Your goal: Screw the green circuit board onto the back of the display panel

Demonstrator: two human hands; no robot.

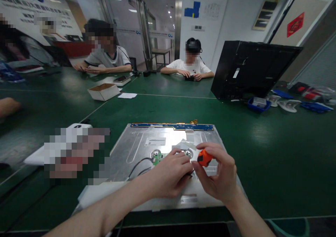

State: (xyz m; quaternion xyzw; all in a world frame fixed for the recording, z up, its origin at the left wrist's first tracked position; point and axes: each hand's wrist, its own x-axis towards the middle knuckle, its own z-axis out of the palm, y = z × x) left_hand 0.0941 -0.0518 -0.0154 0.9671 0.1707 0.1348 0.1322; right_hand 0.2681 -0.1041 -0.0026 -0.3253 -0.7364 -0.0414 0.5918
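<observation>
At the far left of the green table [262, 146], a white object [36, 155] lies partly blurred out. Farther back, a seated person in a dark-trimmed shirt [118, 57] rests both forearms on the table, and an open white box [106, 93] stands in front of them. Next comes a flat metal panel [136, 148], lying on the table before the wearer, with a blue circuit strip [194, 127] along its far edge. Black cables [134, 167] curve towards a green circuit board [156, 159] on the panel. The left hand [172, 170] bends over the panel just beside that board, its fingers curled; whether they grip anything I cannot tell. The right hand [223, 170] pinches an orange-and-black handle [204, 158] between thumb and fingers, above the panel. Farther right stand a black display casing [252, 67] and a blue tray [255, 107].
</observation>
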